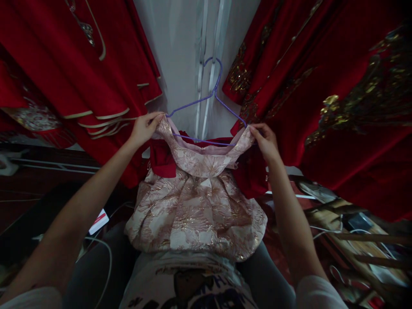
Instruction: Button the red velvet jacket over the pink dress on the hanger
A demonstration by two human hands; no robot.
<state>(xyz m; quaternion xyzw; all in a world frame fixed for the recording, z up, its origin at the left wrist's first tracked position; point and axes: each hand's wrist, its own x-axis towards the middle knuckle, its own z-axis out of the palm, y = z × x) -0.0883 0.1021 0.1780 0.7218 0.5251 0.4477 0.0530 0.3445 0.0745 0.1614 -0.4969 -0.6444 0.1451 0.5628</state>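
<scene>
A small pink and gold brocade dress [196,206] hangs on a purple wire hanger [210,96] in front of me. My left hand [144,127] pinches the dress's left shoulder at the hanger's left end. My right hand [265,141] grips the right shoulder at the hanger's other end. Both hands are closed on the fabric. The skirt spreads out below over my lap. A red garment [162,159] shows behind the dress at both sides.
Red embroidered garments [337,98] hang close on the right, more red garments with gold trim [80,73] on the left. A pale wall with white straps [206,51] lies ahead. Cables, a white card [99,221] and wooden clutter [354,231] lie low at both sides.
</scene>
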